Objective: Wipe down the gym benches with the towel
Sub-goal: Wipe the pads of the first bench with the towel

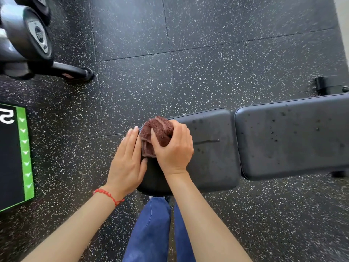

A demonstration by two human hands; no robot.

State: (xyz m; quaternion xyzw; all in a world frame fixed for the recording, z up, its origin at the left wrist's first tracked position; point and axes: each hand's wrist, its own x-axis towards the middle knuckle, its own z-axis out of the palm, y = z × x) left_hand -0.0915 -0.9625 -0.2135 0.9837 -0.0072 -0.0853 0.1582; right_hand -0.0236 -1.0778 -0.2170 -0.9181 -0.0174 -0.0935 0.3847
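A black padded gym bench lies across the view, with its seat pad in the middle and its longer back pad to the right. Both pads carry dark wet spots. A bunched brown towel sits on the left end of the seat pad. My right hand presses down on the towel and grips it. My left hand lies flat against the left edge of the seat, fingers together, touching the towel's side.
Speckled black rubber floor tiles surround the bench. A dumbbell rack with round weights and its foot stand at top left. A black mat with a green arrow stripe lies at the left. My blue trouser legs are below.
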